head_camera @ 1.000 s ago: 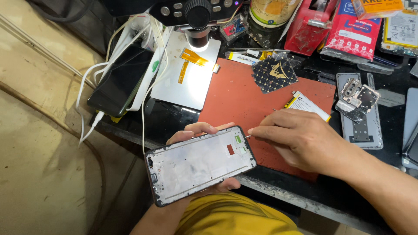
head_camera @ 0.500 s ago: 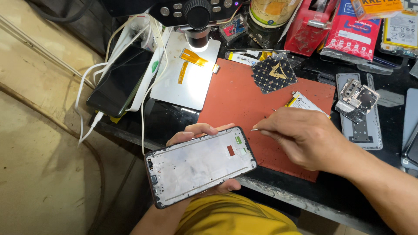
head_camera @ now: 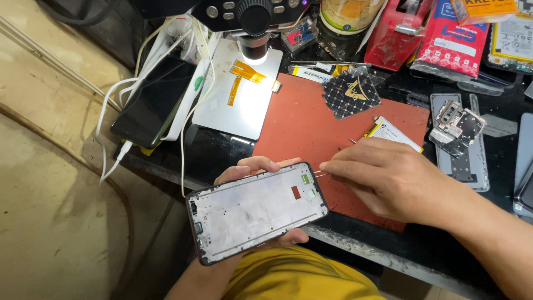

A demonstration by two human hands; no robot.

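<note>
My left hand point(head_camera: 256, 169) cradles an opened phone frame point(head_camera: 256, 211) from below, its bare silver inside facing up, tilted over the bench's front edge. My right hand point(head_camera: 395, 179) pinches thin metal tweezers point(head_camera: 321, 174), whose tips touch the frame's upper right corner near small green and red parts. The tweezers' back end pokes out above my knuckles. Both hands hover over the near edge of a red work mat point(head_camera: 311, 130).
A microscope point(head_camera: 252, 16) lights a metal plate with an orange flex cable point(head_camera: 244, 75). A dark phone with white cables point(head_camera: 152, 100) lies at left. A patterned black piece point(head_camera: 351, 91), a battery point(head_camera: 391, 133), phone parts point(head_camera: 458, 128) and red packages point(head_camera: 422, 33) crowd the bench.
My right hand has slid left, bringing the tweezers' tips back onto the frame's upper right corner. The left hand and frame stay nearly still.
</note>
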